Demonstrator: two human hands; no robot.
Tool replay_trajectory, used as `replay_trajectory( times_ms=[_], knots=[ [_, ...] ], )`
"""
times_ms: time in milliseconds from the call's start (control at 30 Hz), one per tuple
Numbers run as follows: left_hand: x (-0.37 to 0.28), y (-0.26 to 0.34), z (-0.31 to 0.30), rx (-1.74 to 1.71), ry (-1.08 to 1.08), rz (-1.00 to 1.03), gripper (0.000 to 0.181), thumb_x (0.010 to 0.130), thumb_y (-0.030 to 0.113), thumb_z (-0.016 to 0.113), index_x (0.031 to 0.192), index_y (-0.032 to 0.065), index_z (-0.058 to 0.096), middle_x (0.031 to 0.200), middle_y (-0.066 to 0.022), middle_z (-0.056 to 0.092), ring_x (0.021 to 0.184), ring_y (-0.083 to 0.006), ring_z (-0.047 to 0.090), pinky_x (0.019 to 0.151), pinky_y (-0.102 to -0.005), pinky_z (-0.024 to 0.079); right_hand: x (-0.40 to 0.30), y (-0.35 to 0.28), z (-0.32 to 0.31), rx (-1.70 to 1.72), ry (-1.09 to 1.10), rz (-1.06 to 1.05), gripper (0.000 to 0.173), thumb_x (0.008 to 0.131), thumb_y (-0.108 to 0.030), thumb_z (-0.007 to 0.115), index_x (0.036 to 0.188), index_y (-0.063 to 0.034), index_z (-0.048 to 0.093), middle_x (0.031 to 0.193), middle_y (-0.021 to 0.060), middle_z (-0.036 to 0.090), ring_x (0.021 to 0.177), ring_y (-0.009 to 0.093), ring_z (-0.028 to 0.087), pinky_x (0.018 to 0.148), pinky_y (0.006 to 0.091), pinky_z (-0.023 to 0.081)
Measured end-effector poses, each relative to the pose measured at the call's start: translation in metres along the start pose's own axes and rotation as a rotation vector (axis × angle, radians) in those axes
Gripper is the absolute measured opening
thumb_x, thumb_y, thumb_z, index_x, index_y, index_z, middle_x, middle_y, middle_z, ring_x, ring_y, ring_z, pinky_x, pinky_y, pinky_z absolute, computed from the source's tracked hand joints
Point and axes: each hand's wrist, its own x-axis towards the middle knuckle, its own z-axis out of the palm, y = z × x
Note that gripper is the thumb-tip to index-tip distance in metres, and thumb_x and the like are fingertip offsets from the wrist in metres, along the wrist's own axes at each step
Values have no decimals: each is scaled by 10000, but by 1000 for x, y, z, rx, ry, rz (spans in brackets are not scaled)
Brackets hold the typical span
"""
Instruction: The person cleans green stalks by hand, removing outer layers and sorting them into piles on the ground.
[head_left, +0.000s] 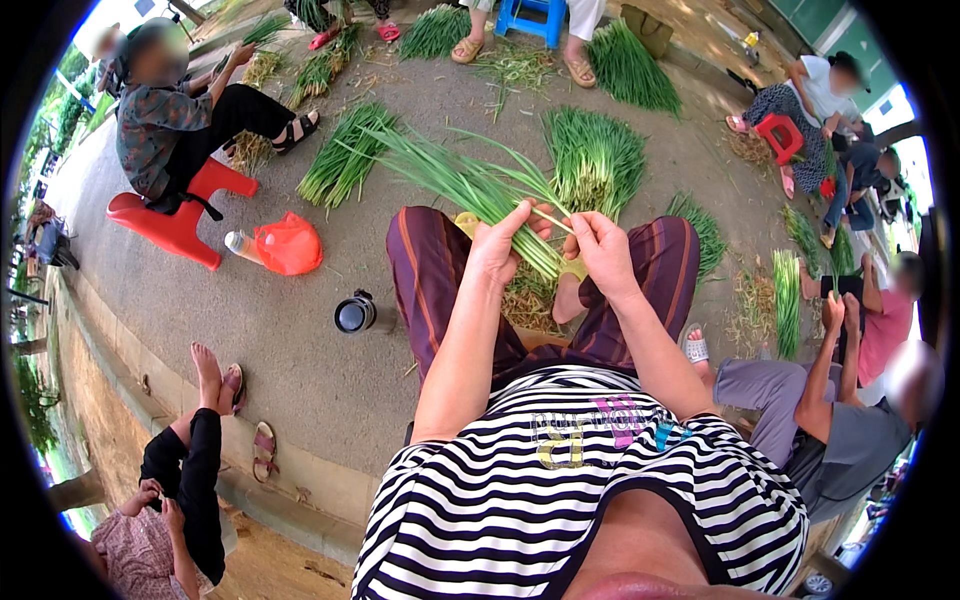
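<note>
My left hand (496, 247) is closed around a bunch of long chive-like greens (450, 174), whose leaf tips point up and to the left. Their pale stem ends stick out below the fist. Close beside it, my right hand (606, 253) pinches the pale lower end of a separate stalk (551, 217) between thumb and fingers. Both hands are above my lap, between my knees. On the ground under them lies a heap of dry trimmings (529, 300), partly hidden by my arms. Beyond my hands stands a thick pile of the same greens (596, 154).
Another bundle of greens (349, 154) lies ahead to the left. On my left are a lidded cup (355, 313), a red plastic bag (289, 244) beside a bottle (244, 245), and a red stool (172, 225) with a person seated. Several other people sit around, some handling greens.
</note>
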Motion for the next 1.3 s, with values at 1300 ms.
replay_trajectory(
  times_ms=[1300],
  knots=[
    [5, -16, 5, -28, 58, 48, 319, 897, 93, 672, 1178, -4, 554, 991, -136, 669, 909, -247, 663, 773, -360, 572, -2, 7, 5, -546, 32, -255, 213, 860, -209, 710, 980, -35, 677, 801, 32, 600, 724, 168, 593, 653, 324, 473]
  ],
)
